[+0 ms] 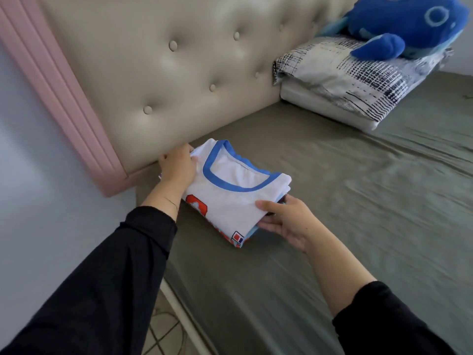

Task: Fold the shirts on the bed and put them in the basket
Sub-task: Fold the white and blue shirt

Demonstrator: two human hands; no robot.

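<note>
Shirts (230,198) folded into a small stack are lying a little left of the frame's centre, on the olive-green sheet of the bed (332,226), close to the foot of the headboard. The top shirt is white with a blue band around the neck opening, and a red-orange print is showing along its lower left edge. A small square emblem in red and blue is sitting near the stack's bottom corner, but it is too small to read, and no brand or writing can be made out anywhere on the fabric. Pale blue cloth is peeking out beneath the white layer.

The left hand (178,163), in a long black sleeve, is gripping the stack's upper left edge, fingers curled over the fabric beside the headboard. The right hand (284,219), its sleeve pushed up the forearm, is clasping the stack's right side, thumb lying on top of the white shirt and fingers tucked underneath the layers.

The beige tufted headboard (179,73) is filling the upper middle of the frame, with a pink frame (64,98) running down its left side. In the upper right, a pillow (358,80) in a black-and-white crosshatch cover is resting on the bed, and a blue plush toy (409,24) is lying on top of it. Tiled floor (163,331) is showing at the bottom, left of the mattress edge.
</note>
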